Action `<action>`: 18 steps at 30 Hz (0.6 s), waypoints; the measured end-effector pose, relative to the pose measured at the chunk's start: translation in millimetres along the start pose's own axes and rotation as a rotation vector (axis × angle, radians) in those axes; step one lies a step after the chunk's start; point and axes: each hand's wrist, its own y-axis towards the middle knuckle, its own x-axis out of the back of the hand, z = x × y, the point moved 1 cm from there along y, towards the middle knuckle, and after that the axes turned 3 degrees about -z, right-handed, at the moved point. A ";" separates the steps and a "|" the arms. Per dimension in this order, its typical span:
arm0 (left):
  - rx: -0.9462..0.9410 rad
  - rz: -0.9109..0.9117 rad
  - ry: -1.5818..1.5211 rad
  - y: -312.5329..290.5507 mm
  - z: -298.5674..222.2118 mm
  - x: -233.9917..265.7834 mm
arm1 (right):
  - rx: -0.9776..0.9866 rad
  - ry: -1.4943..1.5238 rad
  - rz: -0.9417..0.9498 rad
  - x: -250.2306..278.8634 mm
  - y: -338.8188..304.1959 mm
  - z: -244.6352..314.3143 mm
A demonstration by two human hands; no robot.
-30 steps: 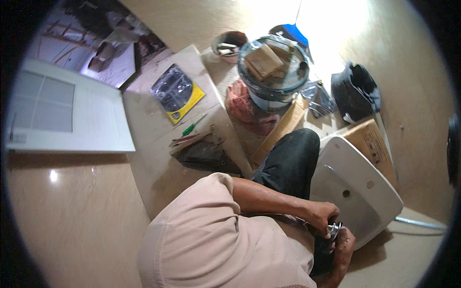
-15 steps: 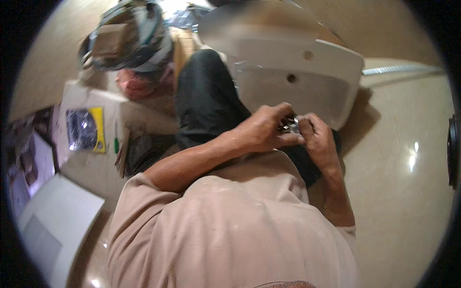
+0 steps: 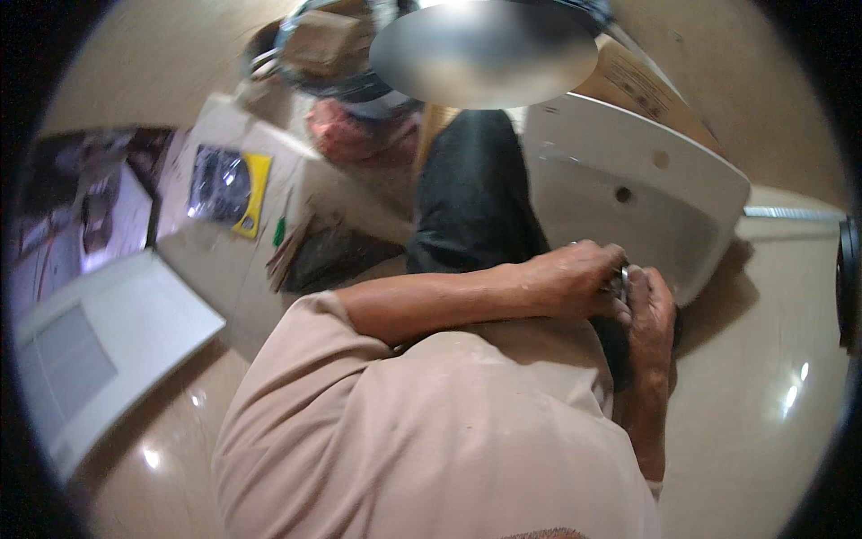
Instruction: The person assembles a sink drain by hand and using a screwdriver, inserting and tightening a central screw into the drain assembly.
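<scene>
My left hand and my right hand meet at the near edge of a white ceramic washbasin that lies on the floor. Between the fingers of both hands sits a small shiny metal fitting, mostly hidden by the fingers. My left forearm reaches across my black trouser leg. My beige shirt fills the lower part of the head view.
Flattened cardboard lies at left with a black-and-yellow packet and a green-handled tool. A white panel lies lower left. A bucket of items stands at the back, a pink rag beside it. A metal pipe lies at right.
The view has swung and shifted; the basin and bucket moved across the picture. Both hands stay together on the small metal fitting at the basin's edge.
</scene>
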 end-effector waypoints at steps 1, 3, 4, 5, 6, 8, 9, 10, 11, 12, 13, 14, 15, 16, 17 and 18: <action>-0.019 -0.013 0.023 0.1 1.0 -0.4 | -0.050 0.126 0.038 0.8 0.0 -3.2; -0.013 -0.037 0.041 -2.4 4.1 -0.7 | 0.002 0.205 0.069 -1.9 1.2 -11.2; -0.009 -0.034 0.026 -3.3 5.3 -0.5 | 0.021 0.239 0.084 -3.7 2.6 -15.3; -0.009 -0.024 0.000 -5.1 6.7 -0.1 | 0.009 0.264 0.125 -5.3 3.9 -18.9; 0.000 -0.033 0.008 -6.6 7.4 0.5 | 0.023 0.286 0.150 -6.4 5.1 -21.0; 0.001 -0.028 -0.012 -9.1 6.3 2.3 | 0.032 0.334 0.181 -7.9 6.9 -20.6; 0.005 -0.021 -0.004 -10.3 4.8 3.9 | 0.026 0.362 0.189 -7.7 6.8 -18.0; 0.006 -0.065 -0.003 -11.9 2.6 5.9 | -0.038 0.352 0.152 -6.8 6.2 -13.8; -0.004 -0.093 -0.009 -11.8 0.0 8.2 | 0.079 0.328 0.196 -5.0 4.3 -6.7; -0.010 -0.102 -0.017 -11.1 -3.7 9.2 | 0.136 0.267 0.184 -3.6 3.3 0.7; 0.041 -0.086 0.003 -11.0 -5.0 10.2 | 0.191 0.182 0.137 -1.0 1.2 8.2; 0.071 -0.048 0.026 -10.8 -5.4 11.5 | 0.259 0.150 0.158 -0.1 1.7 15.1; 0.024 -0.064 -0.035 -10.0 -5.1 11.9 | 0.285 0.137 0.182 1.3 1.7 19.9; 0.027 -0.038 -0.059 -9.8 -3.2 11.8 | 0.301 0.106 0.200 3.5 3.0 22.2; -0.044 -0.080 -0.071 -6.1 -1.2 12.0 | 0.305 0.137 0.201 6.1 5.8 22.1; -0.034 -0.099 -0.023 -4.4 2.4 11.7 | 0.306 0.108 0.214 9.7 7.7 20.1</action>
